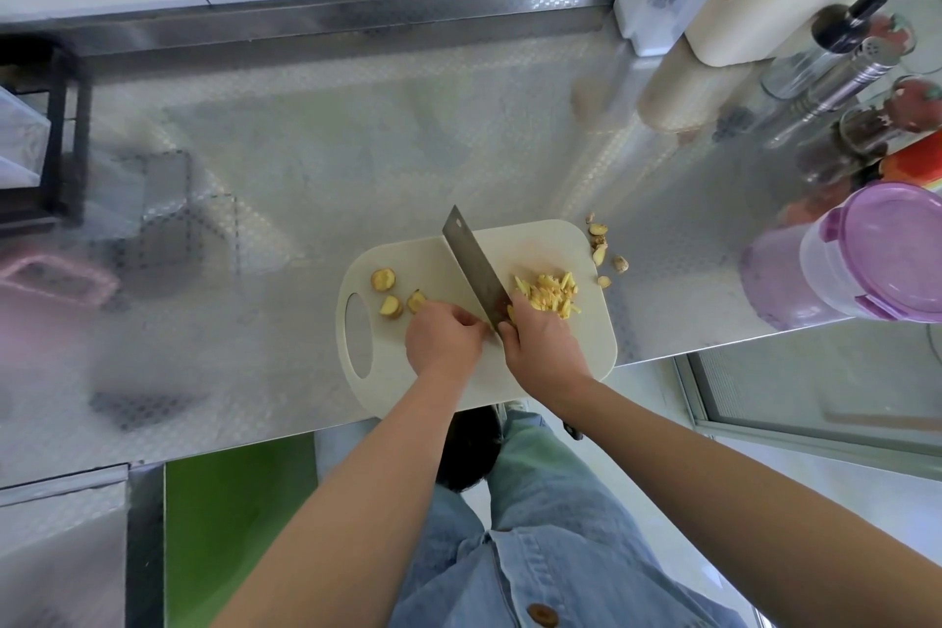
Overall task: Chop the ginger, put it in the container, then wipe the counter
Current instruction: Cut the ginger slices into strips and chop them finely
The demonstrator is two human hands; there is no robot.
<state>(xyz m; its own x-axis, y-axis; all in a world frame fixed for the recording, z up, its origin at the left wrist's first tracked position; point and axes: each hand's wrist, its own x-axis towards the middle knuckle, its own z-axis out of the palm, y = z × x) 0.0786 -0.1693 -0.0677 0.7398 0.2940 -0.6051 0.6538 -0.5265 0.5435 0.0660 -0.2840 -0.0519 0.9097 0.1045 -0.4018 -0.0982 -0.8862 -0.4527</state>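
The right hand (540, 342) is wrapped round the handle of a broad steel cleaver (474, 265), whose blade slants away to the far left across the cream plastic cutting board (560, 240). The left hand (443, 337) sits knuckles-up against the blade, fingers curled. They probably pin a piece, but I cannot tell. The uncut round ginger slices (390, 293) lie left of the blade, nearest the left hand; the yellow chopped ginger strips (548, 295) are heaped on its right. The purple-lidded clear container (866, 260) stands well right on the steel counter (306, 168).
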